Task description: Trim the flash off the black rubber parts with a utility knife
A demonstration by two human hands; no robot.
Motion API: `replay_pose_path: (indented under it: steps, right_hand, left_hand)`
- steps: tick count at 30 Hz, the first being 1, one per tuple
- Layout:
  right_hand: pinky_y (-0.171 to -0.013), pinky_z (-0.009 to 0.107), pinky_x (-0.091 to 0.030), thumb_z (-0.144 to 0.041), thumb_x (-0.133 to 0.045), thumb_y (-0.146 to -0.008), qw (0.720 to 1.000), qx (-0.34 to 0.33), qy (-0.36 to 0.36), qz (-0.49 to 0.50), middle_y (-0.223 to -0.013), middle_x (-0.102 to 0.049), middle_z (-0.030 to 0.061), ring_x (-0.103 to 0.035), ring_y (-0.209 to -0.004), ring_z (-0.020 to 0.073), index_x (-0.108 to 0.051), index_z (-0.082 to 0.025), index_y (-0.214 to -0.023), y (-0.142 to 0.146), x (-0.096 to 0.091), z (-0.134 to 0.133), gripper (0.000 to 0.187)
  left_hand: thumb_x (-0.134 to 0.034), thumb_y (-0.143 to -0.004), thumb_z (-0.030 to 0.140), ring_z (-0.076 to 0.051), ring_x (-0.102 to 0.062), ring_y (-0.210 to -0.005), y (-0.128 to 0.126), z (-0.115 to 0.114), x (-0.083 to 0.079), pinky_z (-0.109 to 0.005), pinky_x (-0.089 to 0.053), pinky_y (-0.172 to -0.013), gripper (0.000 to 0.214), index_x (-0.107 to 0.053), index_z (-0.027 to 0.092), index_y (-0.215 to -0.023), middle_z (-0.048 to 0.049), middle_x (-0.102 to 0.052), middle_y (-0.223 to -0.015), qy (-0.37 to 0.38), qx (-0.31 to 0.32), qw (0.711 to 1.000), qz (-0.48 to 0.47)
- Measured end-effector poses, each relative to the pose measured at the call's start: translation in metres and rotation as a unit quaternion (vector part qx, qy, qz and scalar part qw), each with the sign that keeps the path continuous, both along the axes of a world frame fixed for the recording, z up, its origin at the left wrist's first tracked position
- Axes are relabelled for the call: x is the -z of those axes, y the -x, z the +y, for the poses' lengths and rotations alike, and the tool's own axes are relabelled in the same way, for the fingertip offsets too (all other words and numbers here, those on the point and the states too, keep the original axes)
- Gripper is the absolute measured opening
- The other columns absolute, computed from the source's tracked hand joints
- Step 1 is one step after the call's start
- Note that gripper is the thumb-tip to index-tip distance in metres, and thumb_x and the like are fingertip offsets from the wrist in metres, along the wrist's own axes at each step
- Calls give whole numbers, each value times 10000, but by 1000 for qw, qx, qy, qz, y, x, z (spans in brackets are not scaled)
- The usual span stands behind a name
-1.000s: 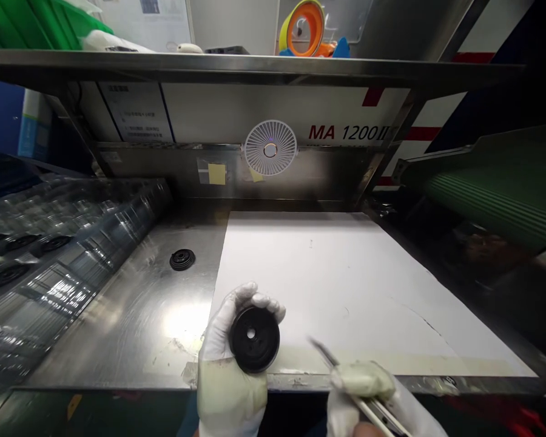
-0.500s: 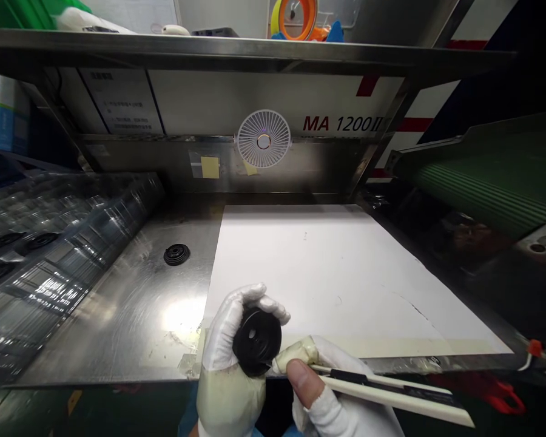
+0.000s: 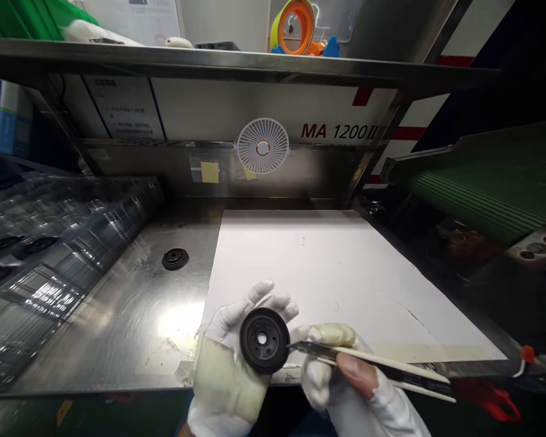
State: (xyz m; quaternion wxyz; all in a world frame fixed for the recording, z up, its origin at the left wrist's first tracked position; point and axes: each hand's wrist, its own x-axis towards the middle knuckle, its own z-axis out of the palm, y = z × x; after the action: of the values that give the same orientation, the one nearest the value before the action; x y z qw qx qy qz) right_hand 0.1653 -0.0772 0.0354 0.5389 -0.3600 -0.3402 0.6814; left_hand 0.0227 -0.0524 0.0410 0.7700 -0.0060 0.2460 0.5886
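My left hand (image 3: 230, 361), in a white glove with a yellowed wrapping, is turned palm up and holds a black round wheel-like part (image 3: 273, 352) with a small hole in its centre. Its fingers curve behind the part's far side. My right hand (image 3: 341, 370), gloved too but with a bare thumb, is closed around a white and black utility knife (image 3: 407, 374). The blade tip meets the right edge of the part, though I cannot tell whether it cuts in. A second black round part (image 3: 175, 259) lies on the metal table to the left.
Clear plastic trays (image 3: 59, 285) with black round parts stand at the left. White paper (image 3: 300, 261) covers the middle of the metal table (image 3: 131, 328). A small white fan (image 3: 263, 146) is mounted below the shelf (image 3: 236, 60). At right is a green conveyor belt (image 3: 491, 182).
My left hand has opened out somewhat and the round part has turned to show its face and centre hole. My right hand has shifted right and up, with the knife's tip now at the part's right edge.
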Motion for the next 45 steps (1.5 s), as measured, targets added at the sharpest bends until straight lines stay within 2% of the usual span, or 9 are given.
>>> replay_pose_path:
  steps: [4,9,13,19,26,32,35,40,45]
  right_hand:
    - [-614,307,-554,-430,-792,-710,998,39,-27,-36,-931,-687,74,-677,-737,203,-729,-206,-841,-13,-5,13,267]
    - [-617,278,-563,-295,-800,-727,995,37,-33,-92,-848,-667,42,-669,-699,171,-720,-196,-813,-23,-6,15,153]
    - [-677,275,-566,-309,-803,-735,992,27,-14,-127,-862,-673,28,-660,-749,170,-689,-206,-846,-26,-7,11,190]
    - [-810,355,-535,-352,-676,-859,977,-111,-54,-176,-834,-652,53,-623,-796,193,-660,-152,-932,-21,-17,17,214]
    - [-819,314,-504,-409,-666,-869,961,-159,-31,-225,-903,-655,46,-608,-821,170,-626,-153,-942,-12,-11,25,270]
    - [-657,250,-479,-409,-639,-882,942,-192,-57,-269,-697,-631,15,-569,-662,137,-624,-152,-694,-7,-11,23,319]
    - [-655,244,-478,-380,-610,-906,941,-218,-61,-251,-695,-621,-1,-579,-665,136,-612,-167,-722,-7,-16,23,282]
    - [-693,294,-503,-425,-627,-882,935,-217,-54,-276,-724,-643,23,-607,-696,172,-630,-165,-847,-9,-18,25,262]
    - [-664,296,-512,-453,-687,-822,933,-190,-54,-302,-780,-668,49,-616,-714,187,-645,-171,-827,-10,-14,25,285]
  left_hand:
    - [-519,-766,133,-365,-517,-1236,11,-1,13,-555,-511,-902,489,-576,175,-1250,-140,-536,-1369,-18,57,997,-48]
    - [-572,-871,308,-348,-670,-978,17,-3,25,-367,-597,-618,326,-608,154,-1156,-151,-585,-1300,10,90,995,32]
    - [-496,-907,348,-370,-633,-1048,23,-10,27,-563,-570,-759,428,-534,133,-1275,-180,-552,-1331,-10,138,990,-28]
    - [-432,-928,467,-255,-692,-694,26,-16,36,-327,-579,-553,512,-583,56,-1195,-163,-683,-807,-35,201,979,-4]
    - [-491,-887,494,-181,-634,-500,23,-18,31,-179,-398,-307,417,-652,112,-932,-111,-683,-749,46,266,962,-31]
    - [-333,-917,567,-169,-607,-418,22,-24,24,-211,-478,-380,643,-667,27,-815,-153,-637,-579,32,307,950,51]
    - [-337,-929,515,-200,-658,-515,22,-24,16,-288,-559,-489,597,-678,35,-832,-158,-672,-681,38,285,956,66]
    - [-299,-930,556,-137,-605,-421,26,-23,10,-179,-473,-397,661,-681,42,-768,-166,-669,-648,12,336,939,69]
    - [-415,-889,541,-191,-661,-534,28,-26,17,-214,-509,-431,566,-692,49,-930,-159,-671,-679,32,345,934,84]
